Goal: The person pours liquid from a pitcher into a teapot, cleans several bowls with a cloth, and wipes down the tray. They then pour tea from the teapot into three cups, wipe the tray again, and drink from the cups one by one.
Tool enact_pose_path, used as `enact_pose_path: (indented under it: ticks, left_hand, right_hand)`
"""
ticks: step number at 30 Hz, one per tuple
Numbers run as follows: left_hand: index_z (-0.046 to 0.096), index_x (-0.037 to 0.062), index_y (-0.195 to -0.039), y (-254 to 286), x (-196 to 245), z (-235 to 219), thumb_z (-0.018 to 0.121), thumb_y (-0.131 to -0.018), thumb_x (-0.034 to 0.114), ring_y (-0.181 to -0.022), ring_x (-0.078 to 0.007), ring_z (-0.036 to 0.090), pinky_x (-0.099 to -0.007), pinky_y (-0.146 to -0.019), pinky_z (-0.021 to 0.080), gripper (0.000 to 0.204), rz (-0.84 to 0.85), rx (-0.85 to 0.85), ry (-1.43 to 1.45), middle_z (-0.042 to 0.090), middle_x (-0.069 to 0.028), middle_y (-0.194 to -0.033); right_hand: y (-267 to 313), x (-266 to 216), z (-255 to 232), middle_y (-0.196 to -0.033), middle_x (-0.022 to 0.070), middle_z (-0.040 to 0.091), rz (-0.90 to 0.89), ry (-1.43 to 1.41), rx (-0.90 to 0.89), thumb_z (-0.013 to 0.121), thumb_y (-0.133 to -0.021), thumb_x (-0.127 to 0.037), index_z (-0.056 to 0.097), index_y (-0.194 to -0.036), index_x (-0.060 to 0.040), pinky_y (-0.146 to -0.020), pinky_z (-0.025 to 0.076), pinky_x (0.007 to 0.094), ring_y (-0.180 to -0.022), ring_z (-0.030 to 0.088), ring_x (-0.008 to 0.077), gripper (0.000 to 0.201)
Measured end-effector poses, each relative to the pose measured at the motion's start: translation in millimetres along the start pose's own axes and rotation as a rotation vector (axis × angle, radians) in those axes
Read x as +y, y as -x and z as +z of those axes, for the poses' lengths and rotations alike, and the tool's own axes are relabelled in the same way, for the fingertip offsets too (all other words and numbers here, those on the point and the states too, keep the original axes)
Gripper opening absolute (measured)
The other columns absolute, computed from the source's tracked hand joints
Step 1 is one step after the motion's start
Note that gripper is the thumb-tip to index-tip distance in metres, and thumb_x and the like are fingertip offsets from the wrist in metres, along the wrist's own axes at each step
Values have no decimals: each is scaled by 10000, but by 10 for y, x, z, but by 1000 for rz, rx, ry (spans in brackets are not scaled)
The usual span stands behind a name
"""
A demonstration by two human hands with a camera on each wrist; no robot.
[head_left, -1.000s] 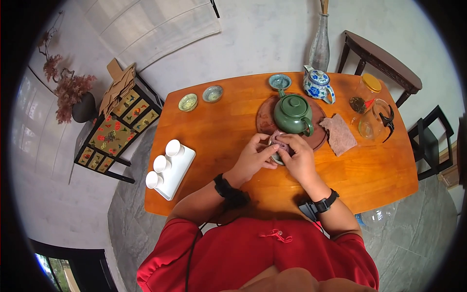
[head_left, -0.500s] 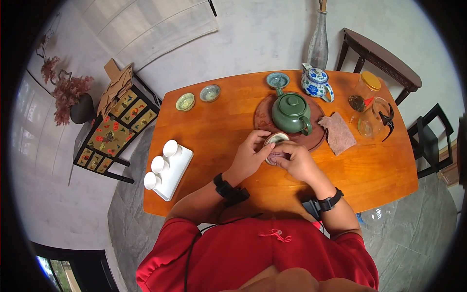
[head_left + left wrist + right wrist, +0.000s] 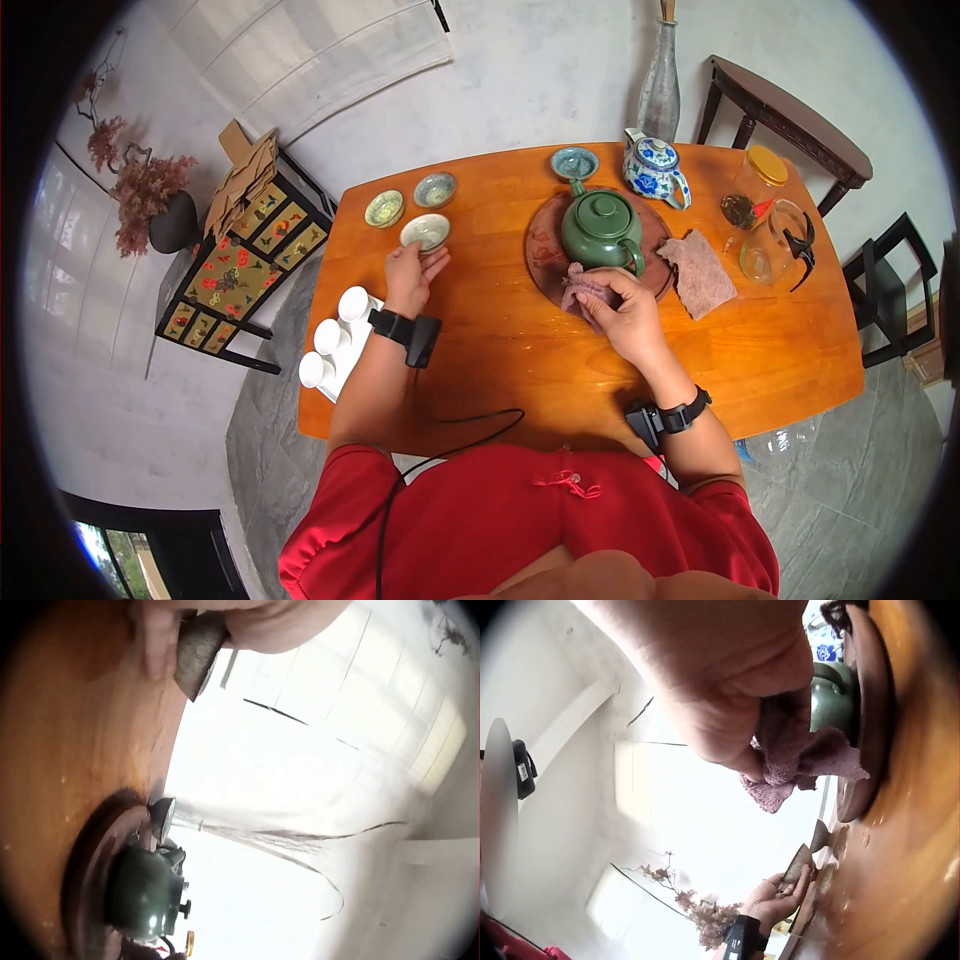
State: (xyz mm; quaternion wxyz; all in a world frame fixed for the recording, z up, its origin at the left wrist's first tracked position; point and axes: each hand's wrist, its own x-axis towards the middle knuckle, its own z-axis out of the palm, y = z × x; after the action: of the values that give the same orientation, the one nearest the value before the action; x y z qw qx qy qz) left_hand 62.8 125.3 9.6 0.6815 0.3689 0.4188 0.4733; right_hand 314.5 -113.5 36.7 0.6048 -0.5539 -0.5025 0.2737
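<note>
left forearm (image 3: 368, 375): extended forward. left hand (image 3: 412, 280): gripping, fingertips directed forward. right forearm (image 3: 662, 372): angled inward. right hand (image 3: 628, 315): pinching, thumb opposed to curled fingers.

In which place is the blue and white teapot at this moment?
In the head view, the blue and white teapot stands near the far edge of the table, right of centre, between the small blue bowl and the jar with the yellow lid.

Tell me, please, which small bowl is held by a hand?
The pale bowl, pinched by the left hand. The yellow-green bowl, the grey bowl and the blue bowl stand on the table, untouched.
</note>
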Motion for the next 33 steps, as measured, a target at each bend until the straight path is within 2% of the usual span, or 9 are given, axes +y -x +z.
enact_pose_path:
  ticks: [5, 10, 12, 15, 20, 21, 25, 29, 33]
  left_hand:
    - [379, -86, -1264, -75, -76, -117, 446, -983, 137, -1076, -389, 585, -465, -900, 539, 365, -37, 66, 115, 501, -234, -1226]
    - [474, 4, -1180, 396, -109, -10, 569, -943, 236, -907, -237, 559, -454, -828, 553, 344, 16, 142, 71, 507, -76, -1094]
    - [480, 63, -1214, 852, -130, 221, 534, -963, 272, -896, -179, 572, -362, -769, 547, 331, 17, -90, 0, 513, -48, -1072]
    - [486, 33, -1205, 1415, -191, 748, 488, -985, 275, -960, -215, 586, -382, -830, 530, 327, -105, -248, -106, 551, -84, -1020]
    - [429, 30, -1295, 1432, -365, 781, 426, -1003, 240, -1032, -258, 602, -387, -774, 552, 360, -377, -899, 78, 555, -142, -1186]
    - [429, 30, -1295, 1446, -341, 739, 426, -1003, 240, -1032, -258, 602, -387, -774, 552, 360, -373, -896, 86, 555, -142, -1186]
    - [467, 58, -1262, 1504, -141, 493, 450, -989, 199, -1003, -273, 609, -432, -730, 564, 308, -310, -680, 96, 570, -142, -1137]
    - [479, 44, -1239, 1459, -89, 126, 508, -965, 175, -951, -253, 618, -412, -702, 565, 306, -234, -502, 63, 572, -125, -1082]
    - [475, 21, -1232, 1414, -127, -138, 554, -942, 165, -893, -226, 615, -396, -672, 548, 333, -232, -441, 99, 565, -114, -1050]
  right_hand:
    - [9, -52, 10, -967, 89, 650, 29, 25, 20, 686, -803, 21, 654, -980, 5, -733, 507, 263, -840, 635, 157, 181]
    - [31, -33, 27, -954, 86, 617, -113, 38, 66, 710, -776, 8, 666, -974, -24, -744, 495, 277, -855, 608, 178, 205]
    - [43, -94, 92, -959, 83, 572, -219, 100, 101, 740, -746, -9, 670, -976, -45, -747, 481, 271, -874, 575, 178, 243]
    - [97, -196, 253, -992, 92, 579, -196, 126, 1, 739, -742, -7, 666, -979, -41, -767, 484, 293, -886, 585, 192, 250]
    - [115, -323, 210, -1000, 124, 616, -302, 115, -176, 721, -764, -56, 668, -994, -43, -779, 494, 338, -899, 607, 259, 236]
    - [106, -355, 64, -988, 135, 632, -238, 103, -225, 713, -775, -82, 673, -989, -42, -788, 497, 355, -902, 614, 284, 222]
    - [-43, -3, -834, -950, 155, 662, -211, 659, 240, 577, -803, -50, 685, -960, -46, -857, 486, 382, -966, 619, 320, 191]
    - [16, 350, -1255, -1190, 190, 583, -29, 1201, 135, 637, -739, -150, 568, -1170, -49, -949, 434, 421, -1104, 540, 380, 448]
    - [-153, 382, -1437, -1023, 201, 644, 141, 1241, 177, 626, -739, -151, 588, -1095, -25, -852, 481, 435, -973, 595, 408, 380]
